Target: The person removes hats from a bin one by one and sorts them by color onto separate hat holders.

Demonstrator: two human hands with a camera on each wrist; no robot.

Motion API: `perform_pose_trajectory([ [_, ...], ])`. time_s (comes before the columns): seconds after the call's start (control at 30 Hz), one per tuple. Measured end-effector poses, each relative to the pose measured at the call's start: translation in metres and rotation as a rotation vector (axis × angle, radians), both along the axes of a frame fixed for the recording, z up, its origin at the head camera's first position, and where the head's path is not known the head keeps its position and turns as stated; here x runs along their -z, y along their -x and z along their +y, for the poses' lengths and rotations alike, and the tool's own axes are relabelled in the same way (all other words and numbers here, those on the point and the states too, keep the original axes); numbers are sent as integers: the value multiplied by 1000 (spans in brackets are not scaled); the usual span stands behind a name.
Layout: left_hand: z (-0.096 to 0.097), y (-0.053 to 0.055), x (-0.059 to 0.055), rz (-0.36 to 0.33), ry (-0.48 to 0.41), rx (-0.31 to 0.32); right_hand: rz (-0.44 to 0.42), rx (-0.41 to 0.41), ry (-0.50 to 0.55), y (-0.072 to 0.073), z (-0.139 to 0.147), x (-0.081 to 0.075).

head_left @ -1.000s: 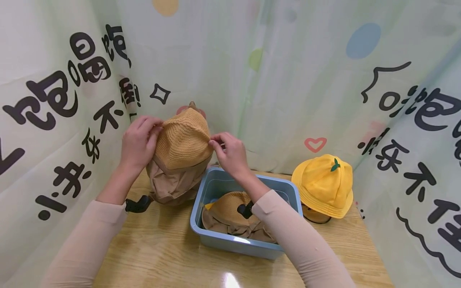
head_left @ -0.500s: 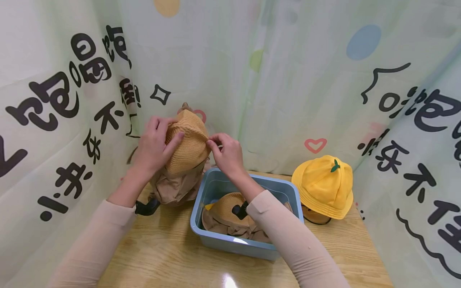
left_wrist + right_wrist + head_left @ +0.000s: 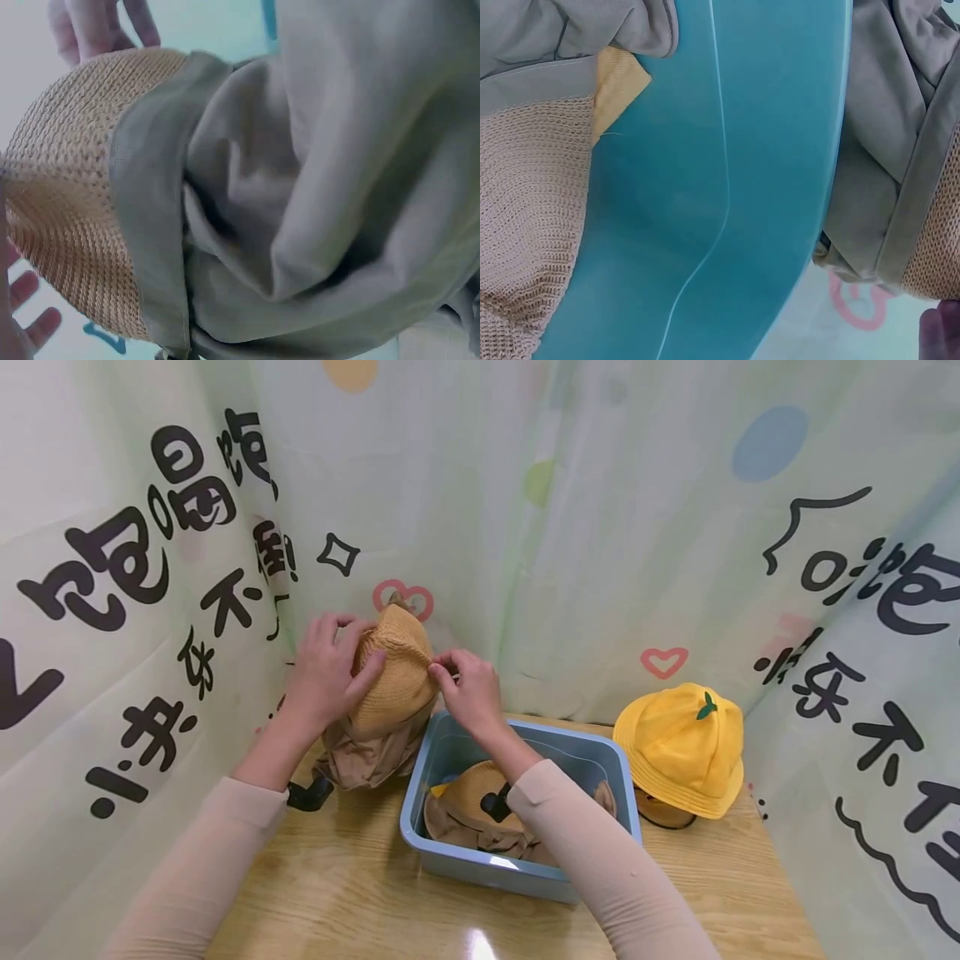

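Observation:
A sun hat (image 3: 401, 685) with a tan woven crown and a brown cloth brim stands upright at the back left of the table, its brim hanging down in folds. My left hand (image 3: 330, 664) grips the left side of the crown, thumb across the front and fingers toward the back. On the crown's right side, my right hand (image 3: 468, 685) pinches the weave between thumb and fingers. The left wrist view shows the hat's cloth band and brim (image 3: 262, 187) close up. What supports the hat from inside is hidden.
A blue plastic tub (image 3: 487, 872) sits under my right forearm, holding a similar woven hat (image 3: 468, 793) and a bit of yellow cloth (image 3: 438, 789). At right, a yellow hat (image 3: 682, 743) with a green sprout rests on a brown rounded object (image 3: 663, 810). Printed curtains (image 3: 600, 568) enclose the table.
My left hand has moved right and further over the crown, its thumb now across the front. The hat has shifted slightly and looks narrower at the top. My right hand keeps its pinch.

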State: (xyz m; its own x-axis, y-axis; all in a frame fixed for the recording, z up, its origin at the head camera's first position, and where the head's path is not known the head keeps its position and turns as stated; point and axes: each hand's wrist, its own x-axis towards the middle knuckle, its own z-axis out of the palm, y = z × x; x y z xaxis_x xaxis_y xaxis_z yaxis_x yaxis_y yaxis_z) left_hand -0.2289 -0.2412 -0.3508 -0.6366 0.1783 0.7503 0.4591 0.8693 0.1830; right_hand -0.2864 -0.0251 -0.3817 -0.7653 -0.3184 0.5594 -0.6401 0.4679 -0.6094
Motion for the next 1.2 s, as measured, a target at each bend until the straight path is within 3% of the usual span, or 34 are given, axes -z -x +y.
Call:
perform_pose_trajectory([
  [0.1,5,5,4,70,94,85,-3,7,3,0,-1,1],
  [0.2,9,11,9,77,183,127,-4,16,9,2,-1,2],
  [0.47,14,21,16,71,302,120,-68,37,1,6,1,6],
  [1.03,4,30,17,23,295,62,-94,107,-1,12,-15,7],
  [1.1,3,31,19,18,285,65,-77,90,16,13,-18,8],
  [1.2,0,33,24,24,278,72,18,37,-1,12,-21,10],
])
